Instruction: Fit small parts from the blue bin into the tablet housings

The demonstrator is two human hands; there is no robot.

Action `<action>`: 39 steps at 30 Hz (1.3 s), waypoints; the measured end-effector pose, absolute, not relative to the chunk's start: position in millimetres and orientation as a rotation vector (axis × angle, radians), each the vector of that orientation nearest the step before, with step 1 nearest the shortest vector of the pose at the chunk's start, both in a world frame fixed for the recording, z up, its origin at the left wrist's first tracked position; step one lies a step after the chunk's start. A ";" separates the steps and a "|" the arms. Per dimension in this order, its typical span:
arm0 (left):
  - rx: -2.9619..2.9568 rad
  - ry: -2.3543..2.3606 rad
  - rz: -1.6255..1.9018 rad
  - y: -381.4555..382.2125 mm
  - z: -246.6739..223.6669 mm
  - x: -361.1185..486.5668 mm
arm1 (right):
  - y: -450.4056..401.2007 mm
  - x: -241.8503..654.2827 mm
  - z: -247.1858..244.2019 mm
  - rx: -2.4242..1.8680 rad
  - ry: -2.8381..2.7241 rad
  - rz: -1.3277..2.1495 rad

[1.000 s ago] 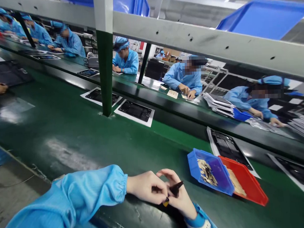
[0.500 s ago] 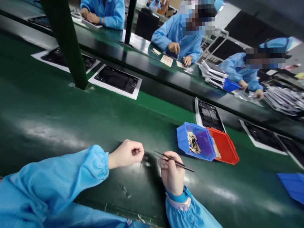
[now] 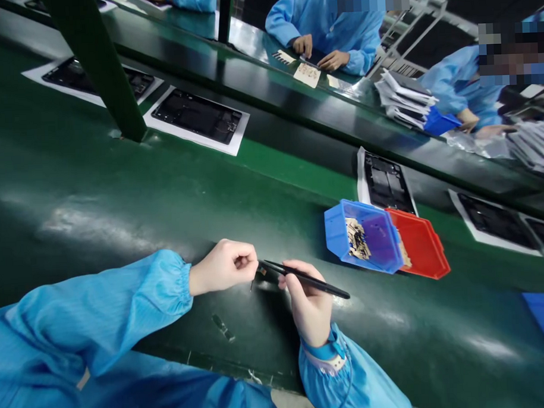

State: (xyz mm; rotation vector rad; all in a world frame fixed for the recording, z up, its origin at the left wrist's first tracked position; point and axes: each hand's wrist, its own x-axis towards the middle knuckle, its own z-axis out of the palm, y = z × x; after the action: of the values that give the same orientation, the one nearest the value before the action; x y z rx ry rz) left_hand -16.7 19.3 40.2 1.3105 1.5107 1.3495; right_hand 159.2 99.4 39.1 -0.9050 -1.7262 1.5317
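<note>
My left hand (image 3: 223, 267) is pinched shut on a tiny dark part with a thin strand hanging below it, too small to identify. My right hand (image 3: 309, 301) holds slim black tweezers (image 3: 304, 279), and their tips reach the fingertips of my left hand. Both hands rest just above a green conveyor belt (image 3: 120, 197). To their right stand a blue plastic bin (image 3: 340, 237) holding small tan-and-dark parts and a red plastic bin (image 3: 427, 249). A small dark strip (image 3: 223, 328) lies on the belt below my hands.
Dark tablet-like panels on white sheets (image 3: 196, 116) lie along the belt. A green post (image 3: 98, 67) stands at the upper left. Across a second belt, co-workers in blue smocks (image 3: 323, 18) handle papers and parts, beside a stack of panels (image 3: 406, 101).
My hands have come closer together, and the tweezers now reach my left fingertips. The view has shifted, so the belt and bins appear higher in the frame.
</note>
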 end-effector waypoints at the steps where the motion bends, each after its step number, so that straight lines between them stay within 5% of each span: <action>1: 1.322 1.507 1.351 18.9 40.6 -17.0 | 99.6 158.7 39.2 -0.899 -1.722 1.541; 27: 1.455 1.357 1.219 15.7 42.8 -20.0 | 101.6 154.0 39.3 -0.689 -1.614 1.802; 39: 1.085 1.751 1.185 37.4 28.8 -57.4 | 124.4 178.7 44.3 -0.706 -1.643 1.493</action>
State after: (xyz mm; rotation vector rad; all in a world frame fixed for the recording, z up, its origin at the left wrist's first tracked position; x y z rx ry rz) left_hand -57.4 37.4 28.8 1.0853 1.7511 1.1847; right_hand 178.7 124.4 44.3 -0.7063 -1.6434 1.4934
